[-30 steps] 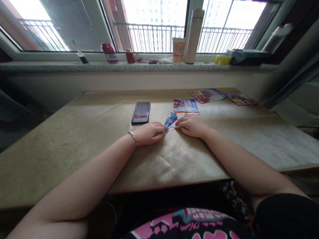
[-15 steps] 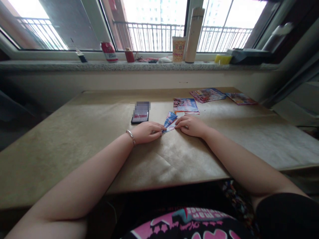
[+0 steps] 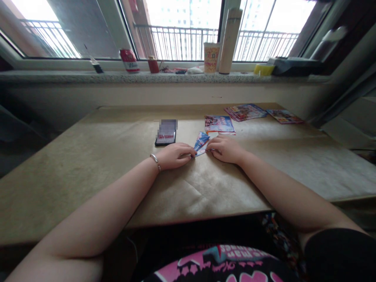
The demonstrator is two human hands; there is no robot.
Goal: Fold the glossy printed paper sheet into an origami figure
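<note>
A small folded piece of coloured paper, blue and white, lies on the brown paper-covered table. My left hand, with a bracelet at the wrist, pinches the paper's near left edge with curled fingers. My right hand presses on its right edge, fingers bent and close together. The part of the paper under both sets of fingers is hidden.
A black phone lies just beyond my left hand. Printed coloured sheets lie further back on the right. On the windowsill stand a red can, a paper cup, a tall beige bottle and small items.
Both hands have stayed on the folded paper, with only slight shifts of the fingers. The view has barely moved.
</note>
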